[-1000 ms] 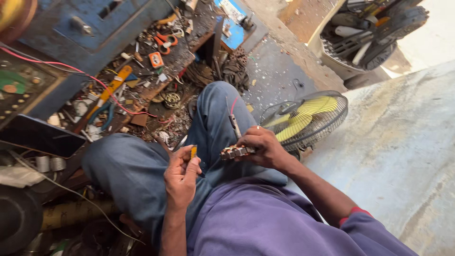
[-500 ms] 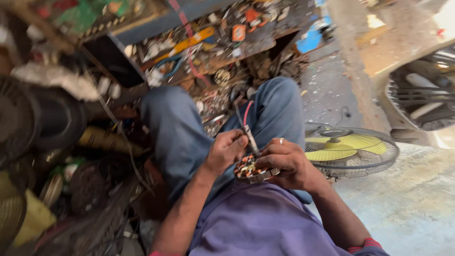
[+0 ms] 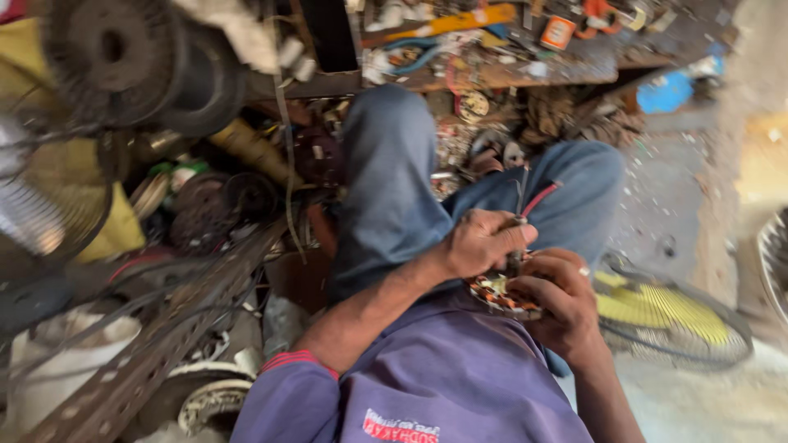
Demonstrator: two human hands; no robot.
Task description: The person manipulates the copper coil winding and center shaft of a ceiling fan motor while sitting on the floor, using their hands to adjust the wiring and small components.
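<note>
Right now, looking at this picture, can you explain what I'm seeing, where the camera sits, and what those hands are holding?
The camera sits on a person's head and looks down at their own lap. There is no machine, only two bare hands. The right hand cups a small round motor part with copper windings. The left hand pinches thin wires rising from it. Their knees are in blue jeans. A yellow-bladed fan lies on the floor at the right, and scrap parts and tools clutter a bench ahead.
</note>
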